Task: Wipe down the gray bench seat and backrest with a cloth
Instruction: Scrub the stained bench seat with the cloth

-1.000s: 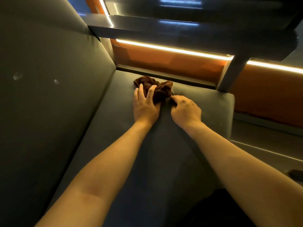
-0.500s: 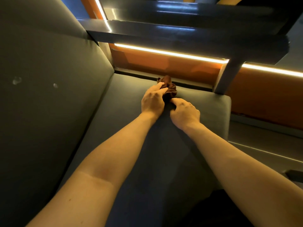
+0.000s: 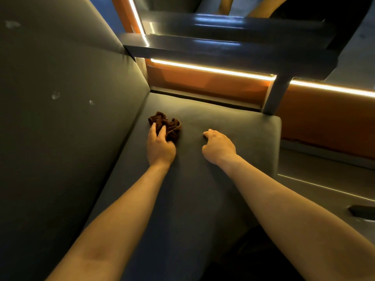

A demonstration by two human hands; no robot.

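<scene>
Though apart from right hand (image 3: 218, 148), cloth (image 3: 171, 126) under fingers (image 3: 152, 131) of left hand (image 3: 160, 146)

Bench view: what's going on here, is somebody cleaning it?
Yes, a person is wiping the gray bench seat with a bunched brown cloth. The left hand presses the cloth onto the seat, close to the backrest. The right hand rests on the seat beside it, fingers curled, holding nothing. A few pale spots show on the backrest.
</scene>
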